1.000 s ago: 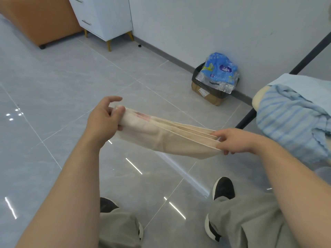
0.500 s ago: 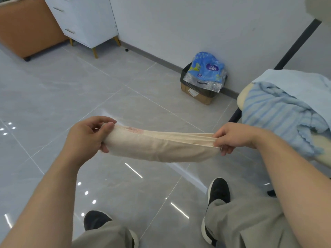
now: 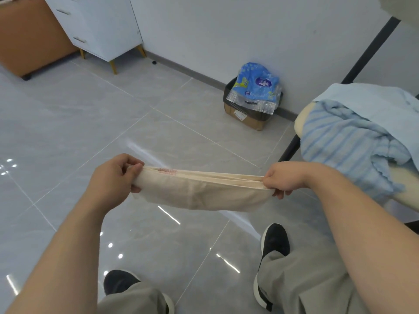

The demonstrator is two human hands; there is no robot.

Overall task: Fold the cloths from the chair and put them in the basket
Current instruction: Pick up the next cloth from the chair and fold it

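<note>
A cream cloth (image 3: 199, 191), folded into a long narrow band, hangs stretched level between my hands above the tiled floor. My left hand (image 3: 113, 177) pinches its left end between thumb and fingers. My right hand (image 3: 288, 177) grips the right end. To the right, a blue striped cloth (image 3: 344, 143) and a plain light blue cloth (image 3: 371, 103) lie heaped on the chair (image 3: 301, 118). No basket is in view.
A cardboard box with a black liner (image 3: 247, 116), topped by a blue plastic package (image 3: 256, 85), stands at the wall. A white cabinet (image 3: 99, 26) and a brown piece of furniture (image 3: 31, 37) are far left. My shoes (image 3: 274, 241) are below the cloth.
The view has shifted, so the cloth and hands sit lower in frame. The cloth went from slanted to level and is pulled tauter between my hands.
</note>
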